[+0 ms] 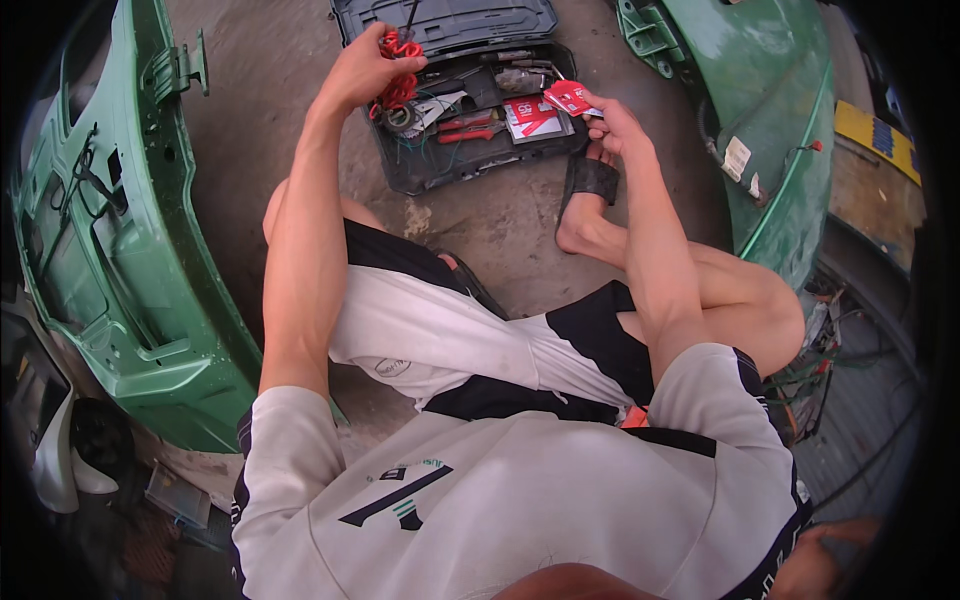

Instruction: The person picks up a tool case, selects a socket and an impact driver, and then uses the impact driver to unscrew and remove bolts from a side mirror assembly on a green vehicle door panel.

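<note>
As the left hand (364,70) grips looped cord (400,46), the right hand (618,126) pinches flat packets (569,97)

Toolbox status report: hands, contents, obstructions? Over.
Left hand gripping red cord; right hand pinching red-and-white packet; black toolbox open; clutter around red-handled pliers inside.

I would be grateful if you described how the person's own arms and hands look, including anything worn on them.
The left hand and right hand are ungloved, with no watch showing. Both forearms are bare. The short, loose sleeves are pale grey, with black trim along the outer side bearing light markings.
</note>
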`<state>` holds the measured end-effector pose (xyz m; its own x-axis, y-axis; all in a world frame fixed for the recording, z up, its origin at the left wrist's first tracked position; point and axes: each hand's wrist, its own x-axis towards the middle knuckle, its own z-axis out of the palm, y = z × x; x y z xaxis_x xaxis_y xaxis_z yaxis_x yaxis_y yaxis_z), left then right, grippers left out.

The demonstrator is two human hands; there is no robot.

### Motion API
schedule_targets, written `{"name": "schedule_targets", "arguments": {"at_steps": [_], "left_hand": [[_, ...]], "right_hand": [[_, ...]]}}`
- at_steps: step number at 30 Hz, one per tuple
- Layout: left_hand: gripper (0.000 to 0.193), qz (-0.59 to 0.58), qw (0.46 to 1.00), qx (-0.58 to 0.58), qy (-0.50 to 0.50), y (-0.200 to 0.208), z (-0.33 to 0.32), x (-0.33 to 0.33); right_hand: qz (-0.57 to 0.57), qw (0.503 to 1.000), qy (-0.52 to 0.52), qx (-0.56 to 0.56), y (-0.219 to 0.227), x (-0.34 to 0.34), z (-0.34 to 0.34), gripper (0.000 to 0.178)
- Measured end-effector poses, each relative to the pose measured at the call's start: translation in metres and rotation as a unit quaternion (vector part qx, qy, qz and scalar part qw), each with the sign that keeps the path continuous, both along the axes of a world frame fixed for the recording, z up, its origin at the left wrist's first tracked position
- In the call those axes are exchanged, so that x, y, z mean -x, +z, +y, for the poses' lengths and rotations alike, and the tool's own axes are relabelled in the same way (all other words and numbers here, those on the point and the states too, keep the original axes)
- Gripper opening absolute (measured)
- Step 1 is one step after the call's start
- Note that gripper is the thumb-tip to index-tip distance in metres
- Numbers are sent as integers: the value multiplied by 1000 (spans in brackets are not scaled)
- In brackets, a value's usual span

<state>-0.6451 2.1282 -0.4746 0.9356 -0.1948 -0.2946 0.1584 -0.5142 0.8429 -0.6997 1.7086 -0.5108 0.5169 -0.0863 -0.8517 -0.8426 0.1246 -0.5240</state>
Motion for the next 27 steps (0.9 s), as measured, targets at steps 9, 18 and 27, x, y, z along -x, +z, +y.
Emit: {"name": "schedule_targets", "arguments": {"at_steps": [9,18,27], "left_hand": [[72,12,999,-35,-33,-1,-4,-3],[76,1,998,-62,-6,7,4,2],[70,4,996,-87,11,13,13,10]], "right_hand": [[-34,999,-29,11,-14,-13,41,30],[-137,840,87,517,-29,7,98,45],[-230,767,237,551,-19,-10,92,28]]}}
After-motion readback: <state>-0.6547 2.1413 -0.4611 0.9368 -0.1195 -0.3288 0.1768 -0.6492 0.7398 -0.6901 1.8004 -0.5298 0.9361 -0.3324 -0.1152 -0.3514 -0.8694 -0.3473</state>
